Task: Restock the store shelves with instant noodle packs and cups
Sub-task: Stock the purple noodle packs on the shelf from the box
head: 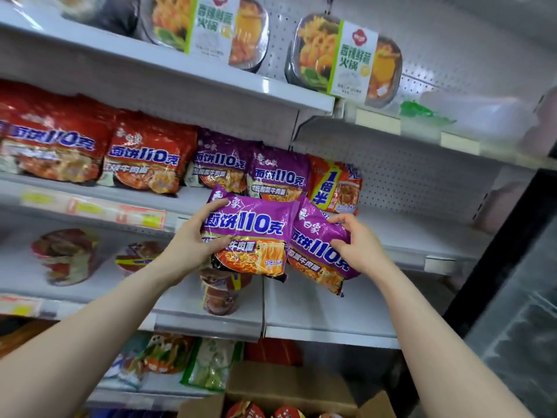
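Observation:
My left hand point(196, 236) grips a purple instant noodle pack point(256, 227) by its left edge. My right hand point(358, 242) holds a second purple pack point(316, 251) by its right side. Both packs hang in the air just in front of the middle shelf point(416, 236). On that shelf, right behind them, stand two matching purple packs point(277, 173), with red packs point(144, 155) to their left and an orange-red pack point(337, 188) to their right.
Hot-pot boxes point(346, 58) stand on the top shelf. Noodle cups point(223, 294) sit on the shelf below my hands. An open cardboard box point(286, 396) with cups stands on the floor. A dark cabinet edge point(512, 236) rises at the right.

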